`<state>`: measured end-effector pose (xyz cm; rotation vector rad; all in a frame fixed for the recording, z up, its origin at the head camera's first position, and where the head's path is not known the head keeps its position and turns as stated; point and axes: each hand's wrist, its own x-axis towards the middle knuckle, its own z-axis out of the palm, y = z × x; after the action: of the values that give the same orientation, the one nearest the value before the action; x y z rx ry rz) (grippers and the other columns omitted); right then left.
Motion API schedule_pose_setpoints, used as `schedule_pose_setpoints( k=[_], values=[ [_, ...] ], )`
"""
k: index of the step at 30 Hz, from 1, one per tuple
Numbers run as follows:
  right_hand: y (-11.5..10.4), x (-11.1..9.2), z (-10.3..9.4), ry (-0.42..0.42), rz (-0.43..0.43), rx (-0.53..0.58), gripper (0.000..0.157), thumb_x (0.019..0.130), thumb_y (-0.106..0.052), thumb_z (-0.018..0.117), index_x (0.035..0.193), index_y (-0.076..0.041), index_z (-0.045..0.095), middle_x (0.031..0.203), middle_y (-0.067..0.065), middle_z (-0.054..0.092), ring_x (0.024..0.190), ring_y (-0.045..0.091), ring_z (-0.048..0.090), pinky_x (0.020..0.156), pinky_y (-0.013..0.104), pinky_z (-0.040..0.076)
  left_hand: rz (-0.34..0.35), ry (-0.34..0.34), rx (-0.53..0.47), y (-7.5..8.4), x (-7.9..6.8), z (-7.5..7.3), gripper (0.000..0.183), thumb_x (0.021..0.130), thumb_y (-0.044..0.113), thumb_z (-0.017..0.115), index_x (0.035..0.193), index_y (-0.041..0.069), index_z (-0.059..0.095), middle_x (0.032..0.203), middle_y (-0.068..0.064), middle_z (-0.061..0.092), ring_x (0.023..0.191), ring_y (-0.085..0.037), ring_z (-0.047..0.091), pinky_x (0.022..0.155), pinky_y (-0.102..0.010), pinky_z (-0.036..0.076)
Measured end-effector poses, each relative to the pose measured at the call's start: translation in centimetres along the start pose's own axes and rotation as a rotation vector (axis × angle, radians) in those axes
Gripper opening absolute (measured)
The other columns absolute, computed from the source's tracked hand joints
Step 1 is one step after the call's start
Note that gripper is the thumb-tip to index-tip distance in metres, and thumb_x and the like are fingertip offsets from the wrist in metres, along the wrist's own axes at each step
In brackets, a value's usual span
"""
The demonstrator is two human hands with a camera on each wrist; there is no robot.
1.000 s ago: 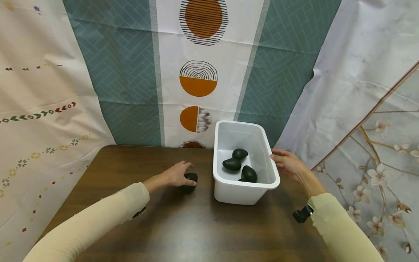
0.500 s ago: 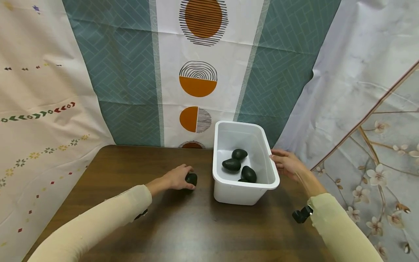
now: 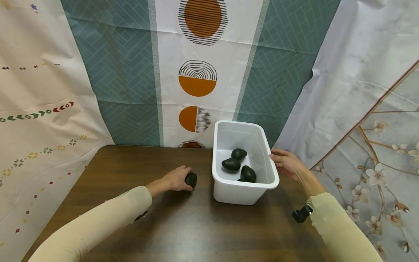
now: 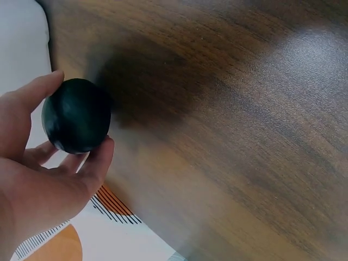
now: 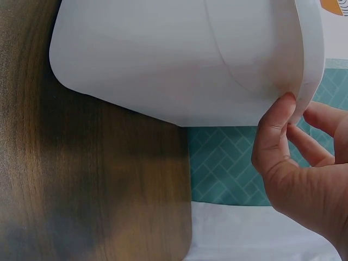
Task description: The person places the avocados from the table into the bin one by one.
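In the head view my left hand (image 3: 176,178) grips a dark avocado (image 3: 191,179) low over the table, left of a white plastic bin (image 3: 240,193). Thumb and fingers curl round the avocado's sides in the left wrist view, where its dark green skin (image 4: 77,116) faces the camera. My right hand (image 3: 288,164) holds the bin by its right rim. In the right wrist view the thumb (image 5: 276,117) presses below the rim while fingers reach over the edge. Several dark avocados (image 3: 231,164) lie on the bin's floor, one mostly hidden by the near wall.
The bin stands on a brown wood-grain table (image 3: 196,225), close to its back edge. Behind hangs a teal and white patterned cloth (image 3: 127,72). A floral cloth (image 3: 370,174) borders the right side, and a cream cloth (image 3: 39,120) the left.
My left hand has closed its fingers round the avocado on the table and drawn slightly toward me. My right hand and the bin have stayed in place.
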<state>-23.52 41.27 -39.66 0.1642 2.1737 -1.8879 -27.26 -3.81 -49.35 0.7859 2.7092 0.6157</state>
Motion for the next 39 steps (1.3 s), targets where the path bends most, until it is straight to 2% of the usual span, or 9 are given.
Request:
schedule_pose_setpoints(
  k=[7,16,23,31,39],
  values=[
    [0.0,0.0,0.0,0.005,0.007,0.008,0.067,0.110,-0.015,0.059,0.163,0.006,0.025,0.099,-0.008,0.076,0.089,0.008,0.073,0.078,0.029,0.059,0.024,0.010,0.004,-0.1,0.2,-0.1,0.066,0.085,0.025,0.091,0.141,0.006,0.062,0.126,-0.014,0.060,0.107,-0.031,0.064,0.090,-0.052,0.056],
    [0.0,0.0,-0.1,0.005,0.003,0.004,0.066,0.110,-0.015,0.058,0.163,0.006,0.025,0.100,-0.009,0.075,0.091,0.008,0.074,0.079,0.029,0.059,0.084,0.017,-0.028,0.5,-0.2,-1.6,0.065,0.085,0.023,0.090,0.141,0.005,0.062,0.126,-0.016,0.060,0.108,-0.034,0.064,0.091,-0.052,0.057],
    [0.1,0.0,0.0,0.011,0.006,0.007,0.066,0.110,-0.015,0.059,0.163,0.006,0.026,0.099,-0.009,0.076,0.089,0.008,0.074,0.079,0.029,0.059,0.128,0.027,-0.026,0.4,-0.4,-2.3,0.065,0.083,0.023,0.091,0.138,0.004,0.062,0.121,-0.015,0.060,0.104,-0.031,0.064,0.089,-0.050,0.057],
    [0.0,-0.1,0.0,0.009,0.001,-0.001,0.067,0.110,-0.016,0.059,0.163,0.006,0.025,0.099,-0.010,0.075,0.090,0.007,0.073,0.079,0.029,0.059,0.128,0.006,-0.023,0.4,-0.8,-2.9,0.064,0.085,0.026,0.089,0.140,0.007,0.062,0.122,-0.012,0.059,0.106,-0.029,0.062,0.091,-0.048,0.057],
    [-0.1,-0.1,0.1,-0.003,-0.004,-0.003,0.067,0.110,-0.016,0.059,0.163,0.007,0.025,0.100,-0.010,0.075,0.091,0.008,0.073,0.080,0.029,0.059,0.165,0.010,-0.055,0.4,-0.9,-3.8,0.064,0.084,0.026,0.089,0.139,0.006,0.062,0.120,-0.012,0.059,0.105,-0.028,0.061,0.091,-0.046,0.057]
  ],
)
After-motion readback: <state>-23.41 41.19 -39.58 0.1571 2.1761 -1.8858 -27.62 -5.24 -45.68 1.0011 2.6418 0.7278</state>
